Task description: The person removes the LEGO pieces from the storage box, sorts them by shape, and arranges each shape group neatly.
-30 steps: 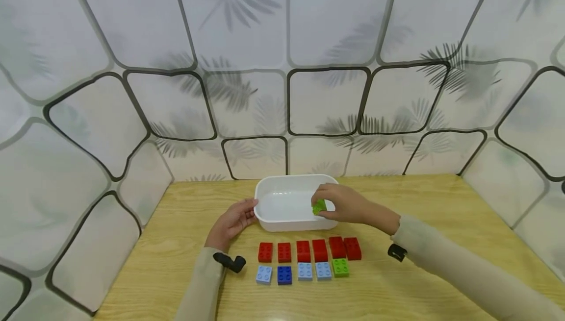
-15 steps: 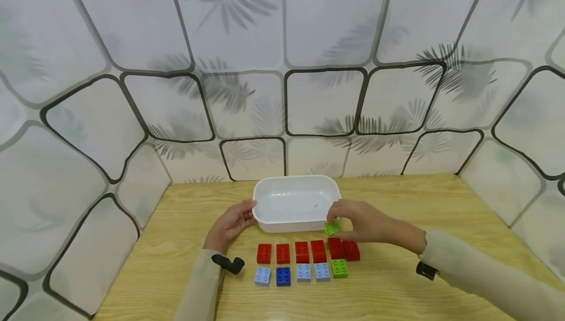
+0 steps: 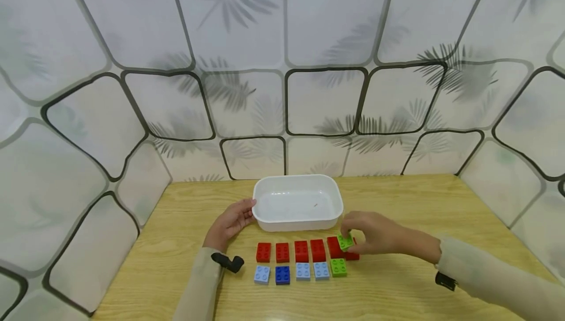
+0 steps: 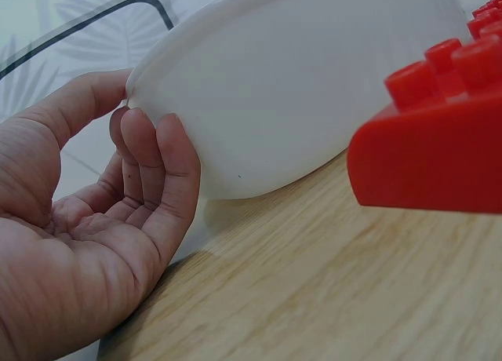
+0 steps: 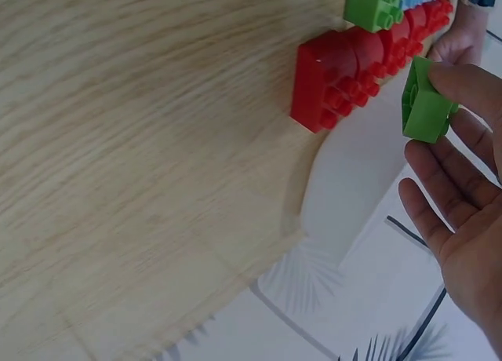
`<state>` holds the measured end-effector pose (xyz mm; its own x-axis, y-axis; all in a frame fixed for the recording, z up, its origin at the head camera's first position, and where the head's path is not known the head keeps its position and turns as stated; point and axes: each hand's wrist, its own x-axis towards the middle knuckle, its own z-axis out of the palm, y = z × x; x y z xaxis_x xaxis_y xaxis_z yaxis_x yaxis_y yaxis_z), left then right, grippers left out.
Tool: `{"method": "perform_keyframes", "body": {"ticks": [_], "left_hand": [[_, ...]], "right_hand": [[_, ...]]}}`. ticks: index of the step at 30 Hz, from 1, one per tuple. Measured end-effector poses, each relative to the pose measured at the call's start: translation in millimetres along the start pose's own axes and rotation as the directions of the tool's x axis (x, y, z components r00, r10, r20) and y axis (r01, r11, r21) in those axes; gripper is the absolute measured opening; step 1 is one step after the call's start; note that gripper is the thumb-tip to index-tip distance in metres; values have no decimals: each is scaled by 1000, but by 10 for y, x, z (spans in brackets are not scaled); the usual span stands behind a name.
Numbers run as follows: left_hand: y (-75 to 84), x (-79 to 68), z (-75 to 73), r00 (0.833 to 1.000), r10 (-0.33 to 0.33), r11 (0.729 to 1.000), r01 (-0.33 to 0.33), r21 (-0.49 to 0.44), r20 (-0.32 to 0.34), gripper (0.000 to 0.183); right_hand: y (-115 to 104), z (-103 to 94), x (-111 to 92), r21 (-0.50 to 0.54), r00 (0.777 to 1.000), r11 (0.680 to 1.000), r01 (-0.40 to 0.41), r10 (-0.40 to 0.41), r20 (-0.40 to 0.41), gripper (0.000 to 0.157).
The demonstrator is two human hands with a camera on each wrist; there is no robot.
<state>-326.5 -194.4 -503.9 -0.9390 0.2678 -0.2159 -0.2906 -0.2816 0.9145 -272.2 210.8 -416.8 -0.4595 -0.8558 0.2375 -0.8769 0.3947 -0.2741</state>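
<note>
My right hand pinches a light green toy building block between thumb and fingers. In the head view this block overlaps the two right-most blocks of a back row of several red blocks. In front runs a second row: a pale blue block, a dark blue block, two more pale blue ones and a light green block at the right end. My left hand holds the left rim of a white plastic tub, its fingers against the outer wall.
The tub stands behind the rows, with a small reddish mark on its floor. Everything rests on a light wooden table. Patterned white walls close in the back and sides. A dark strap sits on the left wrist.
My right hand has brought the light green block out from over the tub, forward and to the right, to over the red row. The left hand stays at the tub's rim.
</note>
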Motion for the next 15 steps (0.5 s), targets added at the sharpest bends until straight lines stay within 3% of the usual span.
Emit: {"method": "perform_keyframes", "body": {"ticks": [5,15], "left_hand": [[16,-27,-2,1000,0,1000,0,-12,18,27],[-2,3,-10,1000,7,1000,-7,9,10,15]], "right_hand": [[9,45,-60,-9,999,999,40,-40,15,29],[-40,83,-169,65,996,998,-14,9,89,29]]}}
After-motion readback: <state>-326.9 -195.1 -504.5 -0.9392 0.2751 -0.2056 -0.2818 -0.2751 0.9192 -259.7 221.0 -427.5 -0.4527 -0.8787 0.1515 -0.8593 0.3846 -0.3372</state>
